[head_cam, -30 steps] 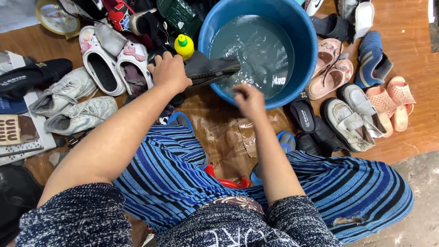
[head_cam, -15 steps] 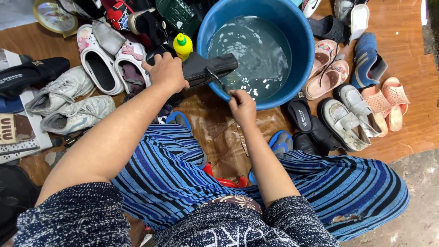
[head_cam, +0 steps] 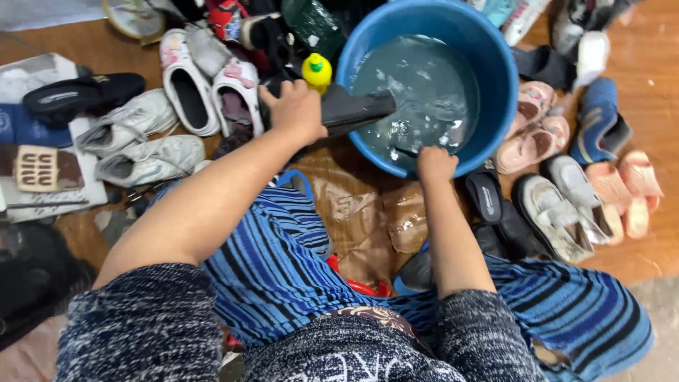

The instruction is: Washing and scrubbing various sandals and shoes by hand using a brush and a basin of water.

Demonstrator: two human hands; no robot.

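Left hand is closed around the heel end of a dark shoe and holds it level, so that the toe end reaches over the near left rim of the blue basin. Right hand rests at the near rim of the basin with its fingers curled together; they seem to grip something dark at the edge of the water, but I cannot tell what it is.

Grey, foamy water fills the basin. Just left of the basin, behind the left hand, stands a small yellow bottle with a green cap. Further left of the basin lie a pair of white clogs with pink marks, then a pair of grey sneakers, and a black sandal on some flat papers. To the right of the basin lie pink sandals, a blue shoe, a white shoe and a pair of peach slippers, all close together on the wooden floor. A black slipper lies just beside the right wrist, in front of the basin. Between the basin and the striped blue skirt lies a crumpled brown plastic sheet.
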